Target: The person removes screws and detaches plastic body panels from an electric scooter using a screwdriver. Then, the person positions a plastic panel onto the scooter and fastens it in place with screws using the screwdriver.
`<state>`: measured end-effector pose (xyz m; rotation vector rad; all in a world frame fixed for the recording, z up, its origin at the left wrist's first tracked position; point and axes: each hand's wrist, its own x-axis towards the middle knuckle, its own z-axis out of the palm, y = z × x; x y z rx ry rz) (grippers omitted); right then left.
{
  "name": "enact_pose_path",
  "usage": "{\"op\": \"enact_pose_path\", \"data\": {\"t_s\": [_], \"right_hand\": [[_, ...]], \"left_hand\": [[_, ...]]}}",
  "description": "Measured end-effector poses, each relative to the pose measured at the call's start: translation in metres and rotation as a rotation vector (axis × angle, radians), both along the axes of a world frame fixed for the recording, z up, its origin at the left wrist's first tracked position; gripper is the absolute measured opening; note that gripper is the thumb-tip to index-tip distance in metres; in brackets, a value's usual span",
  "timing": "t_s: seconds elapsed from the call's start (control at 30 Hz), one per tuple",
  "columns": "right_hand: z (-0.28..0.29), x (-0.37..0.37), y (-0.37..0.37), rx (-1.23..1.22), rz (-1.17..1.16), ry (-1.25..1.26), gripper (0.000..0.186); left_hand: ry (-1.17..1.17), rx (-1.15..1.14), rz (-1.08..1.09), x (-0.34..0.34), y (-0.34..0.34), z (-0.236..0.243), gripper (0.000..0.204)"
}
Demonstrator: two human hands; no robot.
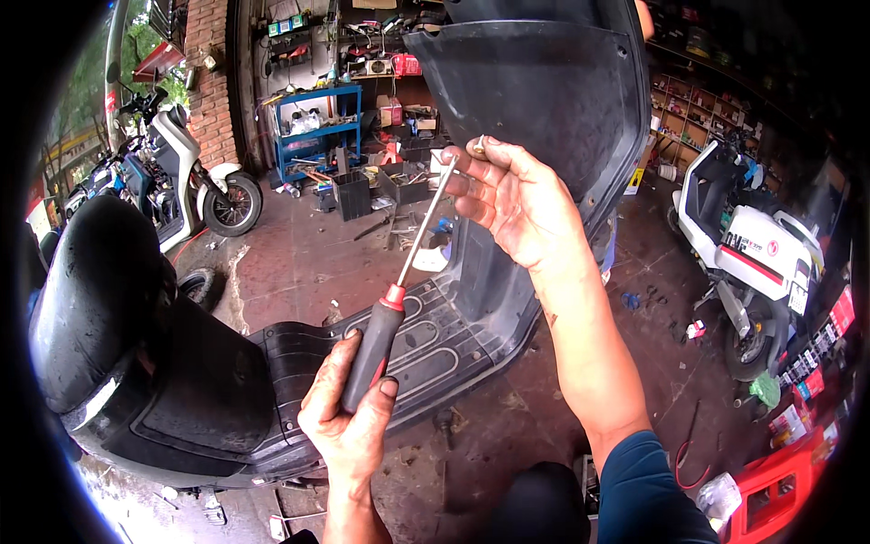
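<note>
My left hand is closed round the grey and red handle of a screwdriver. Its thin metal shaft points up, and the tip reaches the fingertips of my right hand. Between the thumb and a finger of that hand is a small metal screw, partly hidden by the fingertips. Behind both hands stands a black scooter, with its ribbed footboard below them. The scooter's dark front panel rises behind my right hand.
The scooter's black seat is at the left. A white scooter stands at the right and another white one at the far left. A blue shelf rack stands at the back near scattered parts. A red plastic stool is low at the right.
</note>
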<state>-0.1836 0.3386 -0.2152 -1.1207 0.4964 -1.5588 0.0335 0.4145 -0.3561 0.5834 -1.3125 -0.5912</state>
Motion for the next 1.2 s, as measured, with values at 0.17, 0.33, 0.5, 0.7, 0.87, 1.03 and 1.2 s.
{"op": "enact_pose_path", "data": {"t_s": [0.17, 0.33, 0.5, 0.7, 0.87, 1.03, 1.2], "right_hand": [[0.000, 0.001, 0.002, -0.016, -0.019, 0.028, 0.020], [0.000, 0.000, 0.003, 0.008, -0.071, 0.052, 0.021], [0.001, 0.001, 0.001, -0.012, -0.041, 0.025, 0.022], [-0.002, 0.004, -0.001, -0.048, -0.073, 0.024, 0.022], [-0.006, 0.005, -0.005, -0.084, -0.093, 0.031, 0.022], [-0.010, 0.004, -0.007, -0.149, -0.058, 0.006, 0.022], [-0.012, 0.006, -0.010, -0.185, -0.062, 0.009, 0.028]], "left_hand": [[0.059, 0.027, -0.090, -0.005, -0.006, -0.002, 0.049], [0.054, 0.016, -0.103, -0.017, -0.015, -0.003, 0.049], [0.091, 0.032, -0.114, -0.021, -0.014, 0.001, 0.049], [-0.096, -0.160, 0.120, -0.025, -0.020, 0.000, 0.050], [-0.373, -0.356, 0.487, -0.024, -0.015, 0.006, 0.055], [-0.071, -0.014, 0.061, -0.028, -0.009, 0.012, 0.050], [0.325, 0.310, -0.358, -0.019, -0.029, 0.001, 0.059]]}}
